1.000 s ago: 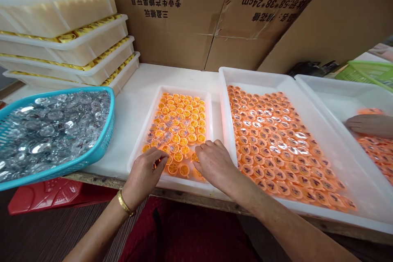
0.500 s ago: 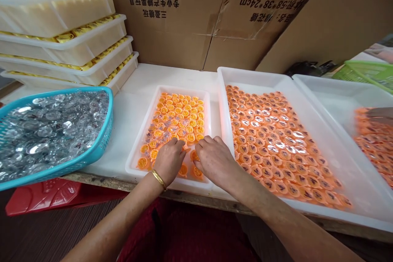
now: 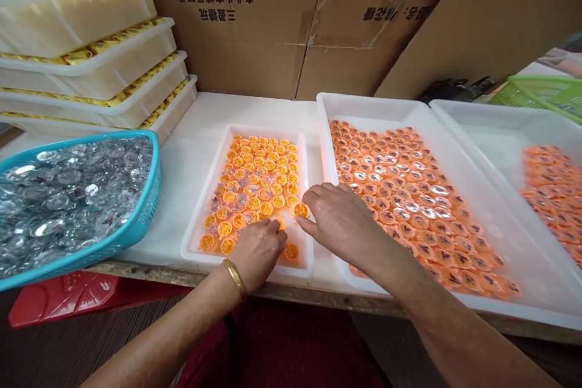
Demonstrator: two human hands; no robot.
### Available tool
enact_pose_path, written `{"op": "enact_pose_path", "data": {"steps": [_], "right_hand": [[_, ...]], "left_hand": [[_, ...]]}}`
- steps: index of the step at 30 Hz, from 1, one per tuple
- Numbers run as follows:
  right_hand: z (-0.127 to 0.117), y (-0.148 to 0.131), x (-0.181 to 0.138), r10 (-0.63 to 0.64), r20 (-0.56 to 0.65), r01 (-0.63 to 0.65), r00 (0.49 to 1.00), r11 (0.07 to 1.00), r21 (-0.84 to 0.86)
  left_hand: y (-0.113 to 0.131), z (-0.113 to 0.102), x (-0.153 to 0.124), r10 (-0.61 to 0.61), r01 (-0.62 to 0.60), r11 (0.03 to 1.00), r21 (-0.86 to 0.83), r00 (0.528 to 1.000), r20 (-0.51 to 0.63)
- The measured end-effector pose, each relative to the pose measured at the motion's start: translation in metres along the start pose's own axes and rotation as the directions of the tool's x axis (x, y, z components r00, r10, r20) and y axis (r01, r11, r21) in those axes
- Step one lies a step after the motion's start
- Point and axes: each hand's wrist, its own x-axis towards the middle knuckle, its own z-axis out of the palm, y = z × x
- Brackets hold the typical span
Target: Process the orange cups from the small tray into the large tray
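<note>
A small orange cup (image 3: 301, 211) filled with yellow-orange bits is pinched in the fingertips of my right hand (image 3: 339, 218), above the right side of a small white tray (image 3: 194, 236). My left hand (image 3: 261, 250), with a gold bangle at the wrist, is at the tray's near end with its fingers curled together. What those fingers hold, if anything, is hidden. Several similar filled orange cups (image 3: 253, 203) stand in the tray. Small clear pieces with dark marks lie over some cups on its left side.
On the left, a blue basket (image 3: 152, 194) holds shiny clear discs before stacked trays (image 3: 131, 33) of yellow-wrapped items. To the right, a large white tray (image 3: 325, 133) holds orange cups with dark-marked tops, beside another tray (image 3: 473, 139). Cardboard boxes (image 3: 254, 66) stand behind.
My right hand has lifted an orange cup up and to the right. The left hand has shifted slightly right and down. Another person's hand at the far right has left view.
</note>
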Motion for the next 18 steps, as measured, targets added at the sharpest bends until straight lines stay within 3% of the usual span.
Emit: {"op": "enact_pose_path", "data": {"steps": [6, 9, 12, 15, 18], "right_hand": [[0.005, 0.006, 0.000, 0.005, -0.056, -0.005, 0.998, 1.000, 0.004], [0.006, 0.007, -0.002, 0.000, -0.059, 0.001, 0.998, 1.000, 0.026], [0.003, 0.003, -0.003, -0.003, -0.033, 0.006, 0.999, 0.997, 0.076], [0.001, -0.006, -0.004, -0.018, 0.007, 0.016, 1.000, 0.983, 0.185], [0.006, -0.019, -0.003, -0.017, 0.030, 0.006, 0.999, 0.942, 0.335]], "left_hand": [[0.005, -0.009, -0.013, 0.063, -0.070, 0.992, -0.108, 0.996, -0.068], [-0.004, -0.013, -0.022, -0.058, 0.016, 0.966, -0.259, 0.986, -0.156], [-0.016, -0.016, -0.026, -0.274, 0.177, 0.887, -0.427, 0.945, -0.177], [-0.021, -0.018, -0.021, -0.507, 0.321, 0.607, -0.727, 0.861, -0.043], [-0.017, -0.015, -0.012, -0.487, 0.294, 0.216, -0.931, 0.859, 0.158]]}}
